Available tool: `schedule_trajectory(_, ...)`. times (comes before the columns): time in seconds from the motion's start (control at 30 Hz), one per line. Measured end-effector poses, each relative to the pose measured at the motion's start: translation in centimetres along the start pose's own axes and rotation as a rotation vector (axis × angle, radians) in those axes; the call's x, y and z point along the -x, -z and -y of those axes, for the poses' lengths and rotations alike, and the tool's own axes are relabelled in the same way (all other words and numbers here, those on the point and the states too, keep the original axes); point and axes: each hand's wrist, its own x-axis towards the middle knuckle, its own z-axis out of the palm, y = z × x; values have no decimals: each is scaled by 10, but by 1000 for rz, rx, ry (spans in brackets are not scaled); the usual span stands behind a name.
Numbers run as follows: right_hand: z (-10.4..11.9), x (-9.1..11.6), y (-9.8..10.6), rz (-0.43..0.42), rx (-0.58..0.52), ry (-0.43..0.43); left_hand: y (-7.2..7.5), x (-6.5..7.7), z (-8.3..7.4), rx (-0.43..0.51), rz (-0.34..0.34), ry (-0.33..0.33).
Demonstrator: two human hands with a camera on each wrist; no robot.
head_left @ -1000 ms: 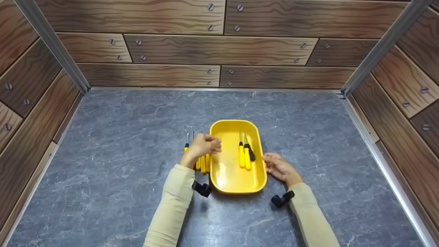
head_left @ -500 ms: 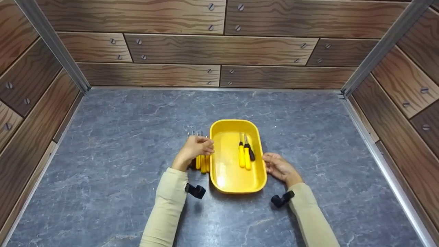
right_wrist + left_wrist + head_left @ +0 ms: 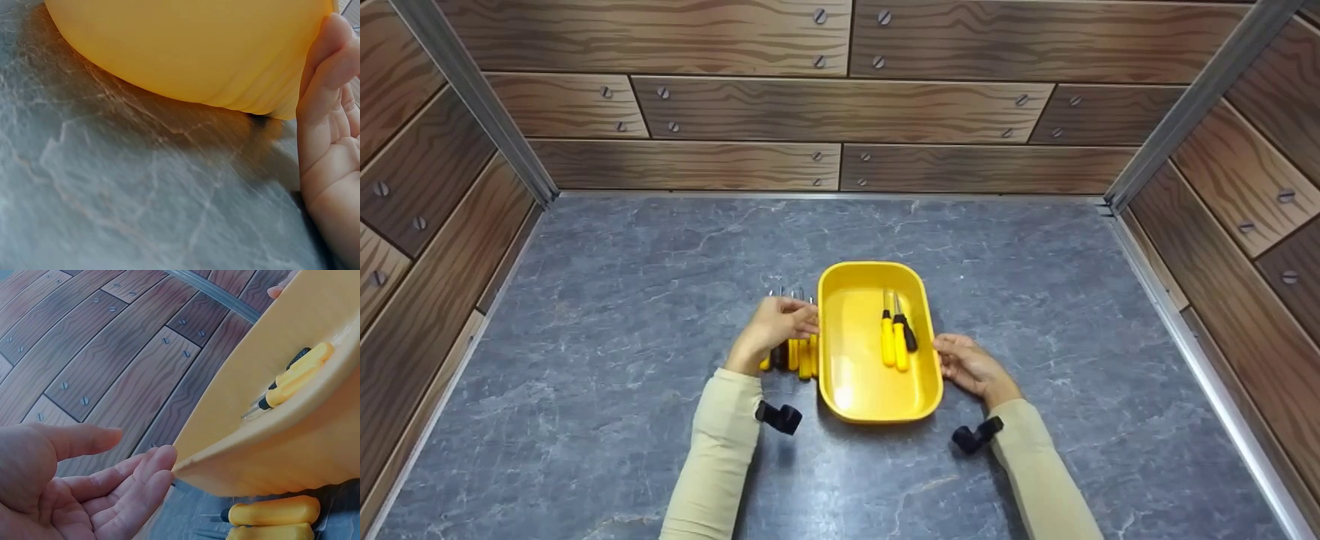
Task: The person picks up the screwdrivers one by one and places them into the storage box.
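Observation:
A yellow bin holds two yellow-handled screwdrivers and a black-handled tool along its right side. Outside its left wall, several more screwdrivers lie side by side on the table, partly covered by my left hand. That hand is empty, its thumb apart from the fingers and its fingertips right at the bin's rim. My right hand is beside the bin's right wall, fingers loosely bent and fingertips against the yellow plastic.
The table has a dark grey marbled top. Wood-print panels stand at the back and both sides, with metal rails along the edges. Each sleeve carries a black wrist camera.
My left hand has moved left, from over the bin's left rim to above the screwdrivers outside it. My right hand and the bin have stayed in place.

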Motion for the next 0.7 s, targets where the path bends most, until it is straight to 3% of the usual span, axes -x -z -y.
schedule_trajectory(0.7, 5, 1, -8, -5, -43, -29, 19, 3, 13, 8, -8, 17)
